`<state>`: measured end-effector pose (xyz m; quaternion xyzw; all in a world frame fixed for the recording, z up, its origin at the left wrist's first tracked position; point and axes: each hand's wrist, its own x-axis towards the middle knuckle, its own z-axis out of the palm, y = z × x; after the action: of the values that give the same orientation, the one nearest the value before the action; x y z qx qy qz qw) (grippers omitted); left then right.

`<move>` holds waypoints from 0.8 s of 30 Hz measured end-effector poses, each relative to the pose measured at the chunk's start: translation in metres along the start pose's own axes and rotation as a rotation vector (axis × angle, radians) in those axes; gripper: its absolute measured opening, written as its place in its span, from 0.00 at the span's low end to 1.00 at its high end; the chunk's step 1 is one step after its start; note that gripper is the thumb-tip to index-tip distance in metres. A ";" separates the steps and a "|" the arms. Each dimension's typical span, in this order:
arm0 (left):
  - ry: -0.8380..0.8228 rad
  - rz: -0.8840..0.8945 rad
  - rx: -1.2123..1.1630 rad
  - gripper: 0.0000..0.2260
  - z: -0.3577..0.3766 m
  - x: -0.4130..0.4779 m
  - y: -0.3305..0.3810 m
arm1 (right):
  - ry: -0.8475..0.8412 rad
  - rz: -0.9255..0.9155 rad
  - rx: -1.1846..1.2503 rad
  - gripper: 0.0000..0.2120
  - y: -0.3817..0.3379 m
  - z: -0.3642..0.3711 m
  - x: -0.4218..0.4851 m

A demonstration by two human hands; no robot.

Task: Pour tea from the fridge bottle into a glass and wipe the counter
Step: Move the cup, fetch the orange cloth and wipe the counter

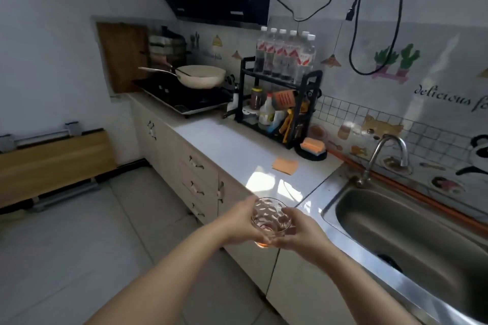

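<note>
A clear dimpled glass with a little amber liquid at its bottom is held just off the counter's front edge, left of the sink. My left hand cups its left side and my right hand cups its right side and base. An orange cloth lies flat on the white counter beyond the glass. No tea bottle or fridge is in view.
A steel sink with a curved tap is at the right. A black rack with bottles and jars stands by the wall, an orange sponge beside it. A pan sits on the hob further back. Tiled floor lies to the left.
</note>
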<state>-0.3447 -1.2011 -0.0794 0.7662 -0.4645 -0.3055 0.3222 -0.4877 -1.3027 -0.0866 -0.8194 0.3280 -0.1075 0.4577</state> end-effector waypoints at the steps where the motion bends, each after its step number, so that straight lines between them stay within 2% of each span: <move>1: -0.012 0.002 0.001 0.41 -0.012 0.018 -0.004 | 0.012 0.003 0.000 0.33 -0.002 0.001 0.020; 4: -0.027 0.004 0.042 0.44 -0.040 0.070 -0.016 | 0.030 0.008 0.042 0.28 -0.008 0.001 0.074; 6: -0.028 -0.003 0.072 0.46 -0.055 0.103 -0.024 | 0.027 0.016 0.043 0.29 -0.005 0.000 0.110; 10: -0.027 0.006 0.138 0.40 -0.078 0.171 -0.037 | 0.046 0.023 0.025 0.36 0.002 -0.004 0.185; 14: -0.012 -0.012 0.140 0.37 -0.096 0.242 -0.045 | 0.016 -0.012 0.058 0.29 0.006 -0.016 0.262; 19: -0.031 -0.055 0.130 0.40 -0.116 0.324 -0.047 | 0.027 0.015 0.029 0.39 0.022 -0.029 0.349; 20: -0.026 -0.053 0.135 0.39 -0.119 0.338 -0.048 | 0.032 0.015 0.013 0.36 0.025 -0.032 0.364; 23: -0.036 -0.056 0.132 0.36 -0.126 0.375 -0.054 | 0.039 -0.023 -0.037 0.19 0.026 -0.037 0.399; 24: -0.048 -0.058 0.131 0.36 -0.127 0.386 -0.057 | 0.039 -0.034 -0.048 0.18 0.026 -0.038 0.408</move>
<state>-0.0706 -1.5049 -0.1118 0.7913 -0.4685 -0.3020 0.2513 -0.2063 -1.5974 -0.1375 -0.8334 0.3254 -0.1233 0.4294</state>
